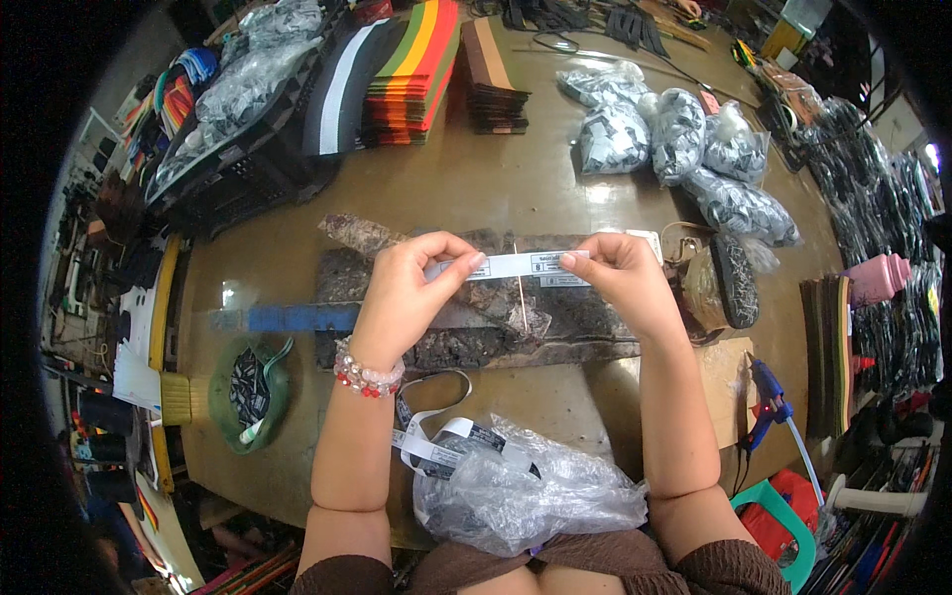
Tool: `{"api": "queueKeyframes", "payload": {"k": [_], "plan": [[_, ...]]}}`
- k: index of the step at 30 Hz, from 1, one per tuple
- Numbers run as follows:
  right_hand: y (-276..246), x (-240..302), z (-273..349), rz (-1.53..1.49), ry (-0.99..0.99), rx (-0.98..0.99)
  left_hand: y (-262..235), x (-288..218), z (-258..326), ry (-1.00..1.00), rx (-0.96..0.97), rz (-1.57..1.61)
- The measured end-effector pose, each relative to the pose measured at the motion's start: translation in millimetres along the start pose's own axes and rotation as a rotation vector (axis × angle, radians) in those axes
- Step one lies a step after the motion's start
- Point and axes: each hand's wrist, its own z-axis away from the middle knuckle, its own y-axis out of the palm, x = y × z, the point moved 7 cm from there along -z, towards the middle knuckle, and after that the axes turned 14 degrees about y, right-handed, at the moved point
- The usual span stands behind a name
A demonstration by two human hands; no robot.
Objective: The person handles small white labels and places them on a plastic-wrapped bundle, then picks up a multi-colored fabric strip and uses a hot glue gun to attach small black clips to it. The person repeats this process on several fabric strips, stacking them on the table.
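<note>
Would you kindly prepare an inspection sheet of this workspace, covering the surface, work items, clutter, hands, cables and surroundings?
Surface: glossy brown tabletop; dark, stained board near its middle.
Work items: white label strip, held out straight above the board.
Clutter: filled clear bags, striped strap stack, green bowl, crumpled plastic bag near the body.
Hands: left hand and right hand each pinch the strip, near opposite ends.
Cables: dark cord below the blue glue gun; where it leads is unclear.
Surroundings: black crate at upper left; pink container at right.

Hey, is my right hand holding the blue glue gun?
No, your right hand pinches a white label strip, while the blue glue gun is apart from it, farther right.
</note>
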Motion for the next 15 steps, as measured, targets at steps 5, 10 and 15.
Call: {"api": "queueKeyframes", "payload": {"k": [5, 10, 15], "plan": [[0, -5, 0, 0.031, 0.038, 0.021, 0, 6, -1, 0.000, 0.003, -0.005], [6, -5, -5, 0.090, -0.005, -0.019, 2, 7, -1, 0.030, 0.005, -0.079], [3, 11, 7, 0.555, -0.234, -0.426, -2, 9, -1, 0.023, -0.019, -0.040]]}}
